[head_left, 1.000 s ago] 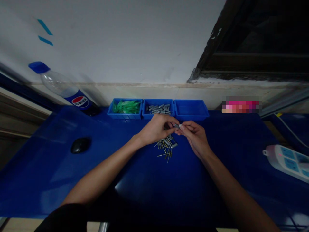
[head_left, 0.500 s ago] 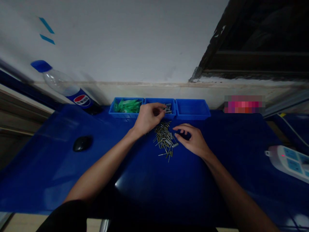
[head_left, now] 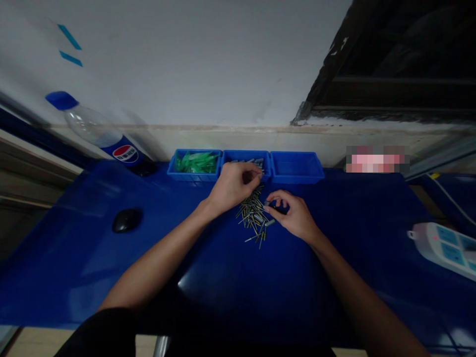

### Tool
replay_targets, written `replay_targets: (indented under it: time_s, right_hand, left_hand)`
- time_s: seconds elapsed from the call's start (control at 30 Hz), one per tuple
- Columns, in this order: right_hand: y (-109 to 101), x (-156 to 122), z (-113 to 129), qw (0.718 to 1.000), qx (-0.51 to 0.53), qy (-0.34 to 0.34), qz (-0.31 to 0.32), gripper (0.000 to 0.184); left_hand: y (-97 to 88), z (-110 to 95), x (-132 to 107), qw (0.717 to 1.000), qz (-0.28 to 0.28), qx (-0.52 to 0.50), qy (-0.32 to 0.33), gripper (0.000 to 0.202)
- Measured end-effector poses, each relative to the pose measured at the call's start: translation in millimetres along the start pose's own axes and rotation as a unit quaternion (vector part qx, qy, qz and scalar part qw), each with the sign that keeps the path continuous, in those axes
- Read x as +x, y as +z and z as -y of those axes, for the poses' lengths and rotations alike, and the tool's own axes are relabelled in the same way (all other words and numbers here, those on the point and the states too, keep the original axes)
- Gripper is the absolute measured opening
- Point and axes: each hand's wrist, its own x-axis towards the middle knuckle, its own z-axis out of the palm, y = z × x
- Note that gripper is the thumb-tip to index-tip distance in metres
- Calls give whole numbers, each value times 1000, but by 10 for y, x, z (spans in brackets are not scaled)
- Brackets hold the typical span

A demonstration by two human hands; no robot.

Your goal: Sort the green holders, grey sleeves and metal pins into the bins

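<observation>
Thin metal pins [head_left: 251, 214] lie in a loose pile on the blue table, with a few short grey cylinders [head_left: 269, 223] among them. My right hand [head_left: 295, 214] is at the pile's right side, thumb and forefinger pinched on a small grey cylinder [head_left: 267, 203]. Over the front rim of the middle blue bin [head_left: 265, 155], and just above the pile, my left hand [head_left: 238, 183] is closed with its fingertips together. Whatever it may hold is hidden. Behind this hand, more grey cylinders [head_left: 257, 161] show inside the middle bin.
The left blue bin [head_left: 174, 174] holds green plastic pieces [head_left: 199, 161]. On the right stands another blue bin [head_left: 297, 176]. A Pepsi bottle [head_left: 124, 151] and a black mouse [head_left: 126, 220] are at left; a white power strip [head_left: 442, 245] lies at right.
My right thumb and forefinger have closed on a grey cylinder from the pile. My left hand has shifted slightly right and toward me, from the middle bin to its front rim.
</observation>
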Motion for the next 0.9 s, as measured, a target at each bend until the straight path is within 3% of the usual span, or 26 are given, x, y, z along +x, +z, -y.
replay_targets:
  time_s: [0.13,0.3,0.5,0.67,0.9]
  right_hand:
    - [35,9,-4,991,111,63,-45,17]
    - [23,44,12,954,264,102,-100,28]
    - [7,61,25,915,339,162,-144,25]
    - [-15,59,100,901,387,152,-120,22]
    - [-11,41,144,904,394,142,-83,22]
  left_hand:
    - [-10,-16,2,1000,19,-11,-2,20]
    - [2,-26,-7,998,63,-31,8,21]
    - [43,-56,-33,992,110,-53,16,19]
    - [59,-75,-38,988,139,-60,19,17]
    - [70,-90,-41,986,128,-103,16,14]
